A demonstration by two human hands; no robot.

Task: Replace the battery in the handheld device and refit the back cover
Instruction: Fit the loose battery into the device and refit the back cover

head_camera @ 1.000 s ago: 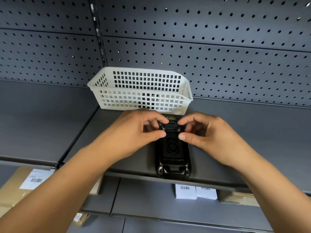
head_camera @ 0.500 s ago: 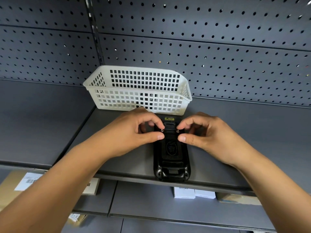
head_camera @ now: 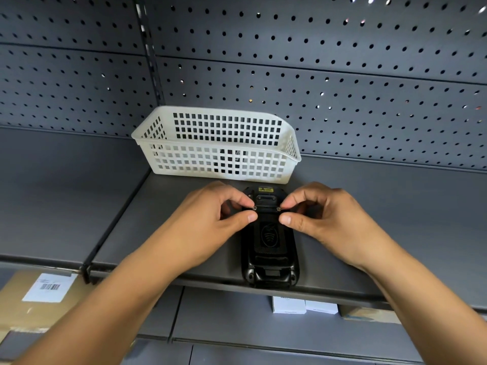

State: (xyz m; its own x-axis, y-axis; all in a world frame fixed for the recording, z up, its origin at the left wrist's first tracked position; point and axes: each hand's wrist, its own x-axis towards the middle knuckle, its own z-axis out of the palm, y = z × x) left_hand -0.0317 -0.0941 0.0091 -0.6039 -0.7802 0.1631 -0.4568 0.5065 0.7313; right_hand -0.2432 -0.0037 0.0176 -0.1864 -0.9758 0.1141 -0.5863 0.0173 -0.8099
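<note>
A: What does the left hand show?
B: Thumb and forefinger pinched together on a small metal fastener at the upper left of the handheld device; the other fingers are curled under.

A: And the right hand?
B: A mirror of it: thumb and forefinger closed on the matching fastener at the upper right. Whether either fastener is tight or loose cannot be told.

A: Where does the device lie?
B: Face down and lengthwise on the grey shelf, its near end at the shelf's front edge. The back cover, black with an embossed emblem, sits in place between the two hands. A yellow label marks the far end.

A: What lies beyond?
B: A white plastic basket with a lattice wall stands just behind the device, against the perforated back panel. Something dark shows through its lattice, but too vaguely to identify.

A: And below?
B: On the lower shelf, a cardboard box with a barcode label at left, and small white boxes under the device.
</note>
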